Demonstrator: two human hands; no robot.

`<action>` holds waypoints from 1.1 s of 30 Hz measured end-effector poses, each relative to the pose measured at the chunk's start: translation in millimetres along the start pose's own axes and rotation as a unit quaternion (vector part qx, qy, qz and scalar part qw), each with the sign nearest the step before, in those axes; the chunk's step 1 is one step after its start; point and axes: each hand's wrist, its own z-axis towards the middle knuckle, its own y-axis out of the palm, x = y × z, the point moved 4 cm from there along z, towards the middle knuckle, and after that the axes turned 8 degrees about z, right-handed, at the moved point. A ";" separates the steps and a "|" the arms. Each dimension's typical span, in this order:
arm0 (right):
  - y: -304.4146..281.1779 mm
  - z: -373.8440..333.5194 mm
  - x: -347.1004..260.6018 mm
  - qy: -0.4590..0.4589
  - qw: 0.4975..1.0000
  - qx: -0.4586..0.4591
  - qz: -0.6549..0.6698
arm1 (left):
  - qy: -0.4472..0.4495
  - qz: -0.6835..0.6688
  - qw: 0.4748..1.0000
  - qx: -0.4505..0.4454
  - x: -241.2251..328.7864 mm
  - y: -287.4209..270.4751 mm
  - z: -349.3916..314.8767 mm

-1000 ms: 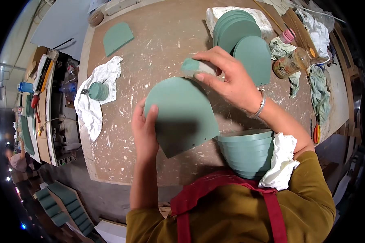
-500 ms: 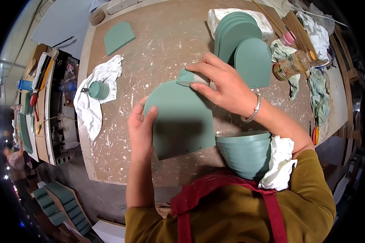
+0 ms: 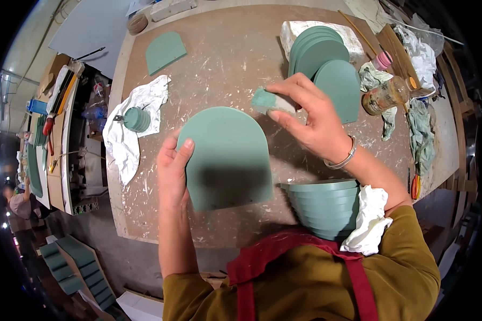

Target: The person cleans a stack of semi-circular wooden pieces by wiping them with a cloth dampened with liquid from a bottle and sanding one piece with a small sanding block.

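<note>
My left hand [image 3: 171,168] grips the left edge of a green arch-topped panel [image 3: 227,144], thumb on its face, holding it above the table. My right hand [image 3: 318,120] pinches a small grey block with a green-stained end, which looks like a sanding sponge [image 3: 264,99]. The sponge is apart from the panel, just beyond its upper right curve. A nest of ribbed green half-round pieces [image 3: 324,206] sits at the near table edge, below my right forearm. More arched panels [image 3: 324,56] lie overlapped at the far right, some resting on a white block [image 3: 353,40].
Another arched panel [image 3: 166,52] lies far left on the paint-flecked table [image 3: 214,64]. At left, a white cloth [image 3: 122,152] bears a small ribbed green piece [image 3: 136,120]. A glass jar [image 3: 385,96] and rags [image 3: 422,131] lie right. White cloth [image 3: 367,219] touches my right arm.
My right hand has drawn the sanding sponge off the panel's top edge, moving slightly right. My left hand has shifted the panel a little left and turned it more upright.
</note>
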 end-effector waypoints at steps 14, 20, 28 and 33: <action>-3.2 8.2 -3.2 -0.017 1.000 0.020 -0.010 | 0.004 0.083 0.994 -0.064 5.4 25.3 2.1; 3.2 0.7 -13.3 -0.028 0.998 -0.053 -0.005 | -0.009 0.073 0.993 -0.093 9.4 22.5 4.6; -4.8 12.8 -3.5 -0.012 1.000 0.006 0.016 | -0.004 0.117 0.989 -0.085 6.7 25.4 7.3; 15.2 8.7 -20.7 -0.102 0.990 -0.070 -0.061 | 0.060 0.298 0.949 -0.090 15.0 39.3 7.5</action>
